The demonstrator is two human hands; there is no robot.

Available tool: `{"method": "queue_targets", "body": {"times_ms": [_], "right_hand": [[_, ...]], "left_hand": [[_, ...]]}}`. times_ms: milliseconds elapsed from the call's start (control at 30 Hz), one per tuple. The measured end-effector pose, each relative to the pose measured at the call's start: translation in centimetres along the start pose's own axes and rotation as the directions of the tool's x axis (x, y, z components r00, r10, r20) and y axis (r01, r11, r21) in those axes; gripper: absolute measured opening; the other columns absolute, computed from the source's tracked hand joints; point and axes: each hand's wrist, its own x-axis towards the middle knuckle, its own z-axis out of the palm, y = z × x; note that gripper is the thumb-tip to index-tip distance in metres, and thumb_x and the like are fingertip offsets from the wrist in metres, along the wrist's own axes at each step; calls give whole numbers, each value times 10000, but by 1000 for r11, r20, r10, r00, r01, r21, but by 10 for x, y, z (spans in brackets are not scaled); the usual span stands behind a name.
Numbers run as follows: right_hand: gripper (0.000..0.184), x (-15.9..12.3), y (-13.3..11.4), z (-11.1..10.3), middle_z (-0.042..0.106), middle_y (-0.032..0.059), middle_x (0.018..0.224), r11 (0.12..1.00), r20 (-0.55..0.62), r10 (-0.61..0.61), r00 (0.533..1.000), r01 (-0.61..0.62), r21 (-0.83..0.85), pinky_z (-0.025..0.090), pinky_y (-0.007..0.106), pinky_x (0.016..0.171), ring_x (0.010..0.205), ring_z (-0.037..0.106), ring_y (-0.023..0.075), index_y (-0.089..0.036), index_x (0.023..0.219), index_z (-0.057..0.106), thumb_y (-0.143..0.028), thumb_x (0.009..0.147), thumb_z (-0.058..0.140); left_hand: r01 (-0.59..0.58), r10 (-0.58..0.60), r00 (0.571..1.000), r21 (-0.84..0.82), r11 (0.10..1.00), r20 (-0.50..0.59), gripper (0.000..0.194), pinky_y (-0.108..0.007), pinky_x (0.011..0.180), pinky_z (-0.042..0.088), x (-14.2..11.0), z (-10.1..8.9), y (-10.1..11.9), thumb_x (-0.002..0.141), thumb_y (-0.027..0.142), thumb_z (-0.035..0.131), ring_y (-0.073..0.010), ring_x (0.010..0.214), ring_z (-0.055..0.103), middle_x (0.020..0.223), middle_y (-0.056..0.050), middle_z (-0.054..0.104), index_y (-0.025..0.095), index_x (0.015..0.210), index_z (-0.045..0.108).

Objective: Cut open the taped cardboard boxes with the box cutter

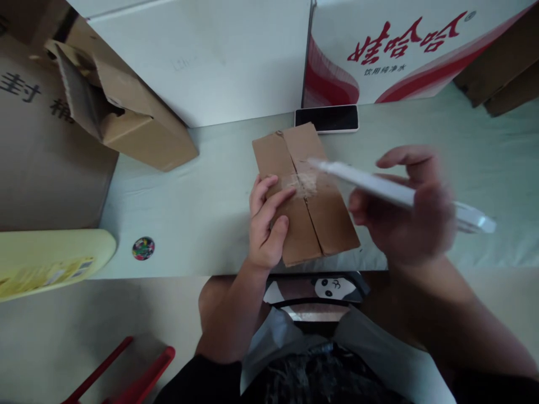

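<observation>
A small brown cardboard box (332,219) lies on the cloth-covered table, with clear tape over the middle of its centre seam. My left hand (267,224) holds the box by its left side, with the index finger resting close to the tape. In my right hand (415,213) is a slim white utility knife (374,182), blurred by motion. Its narrow tip points left and hovers over the right half of the box, near the tape. Whether the tip touches the cardboard I cannot tell.
A phone (328,119) lies just behind the box, against white cartons (202,62). To the left stand an opened tall cardboard box (147,129) and a yellow container (50,261). A round colourful disc (143,248) sits near the table's front edge.
</observation>
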Motion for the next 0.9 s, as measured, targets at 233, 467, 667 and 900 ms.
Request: {"method": "queue_targets", "body": {"times_ms": [233,467,667,900], "right_hand": [[141,-14,4,1,721,-8,803,941,81,22,996,7,-339,515,284,542,620,640,135,-279,1005,711,-382,915,742],[105,-10,6,5,665,-33,743,888,80,-15,997,50,-457,442,260,514,568,583,105,-246,979,668,-263,883,706],[107,-7,-1,14,609,-57,641,811,94,-49,994,94,-577,403,252,511,507,487,82,-225,851,620,-222,799,713],[114,-10,1,12,649,-31,707,833,99,-82,992,123,-540,454,272,531,564,569,119,-254,990,692,-246,878,672]], "left_hand": [[-61,60,998,-41,997,-22,413,-594,1326,297,1,2,-1,1070,503,444,-316,1528,443,1551,-72,511,328,1391,637],[-99,98,995,-47,994,-27,415,-546,1362,255,1,3,-3,1077,489,438,-284,1510,467,1542,-56,505,343,1424,613],[-96,95,995,-53,994,-11,415,-573,1360,242,1,2,-3,1078,484,447,-281,1527,441,1541,-68,497,329,1426,612],[-100,99,995,-35,994,-19,433,-556,1348,276,1,3,-5,1077,522,428,-292,1508,468,1539,-63,506,328,1418,614]]}}
